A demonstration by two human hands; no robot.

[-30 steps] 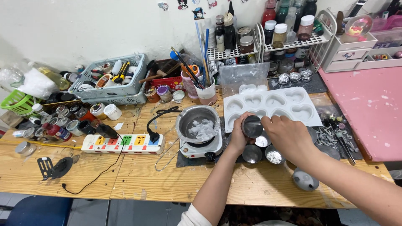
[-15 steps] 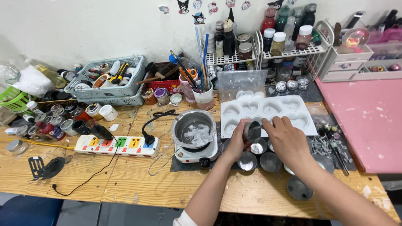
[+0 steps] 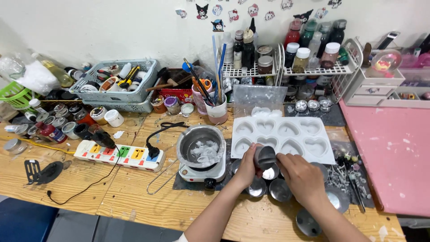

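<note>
Just right of the frame's centre, both hands meet on a small round dark metal tin (image 3: 266,156). The left hand (image 3: 247,167) grasps it from the left, fingers curled around its side, and the right hand (image 3: 301,175) grips it from the lower right. The tin is tilted, held above several shiny round metal cups (image 3: 268,184) on the wooden bench (image 3: 134,197), just below the white heart-shaped silicone mould (image 3: 282,136).

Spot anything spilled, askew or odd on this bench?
Mostly clutter, but pale flecks and crumbs litter the dark mat right of the white heart mould, some spilling onto the pink board. The left hand and right hand hold a small metal tin tipped, not upright.
</note>
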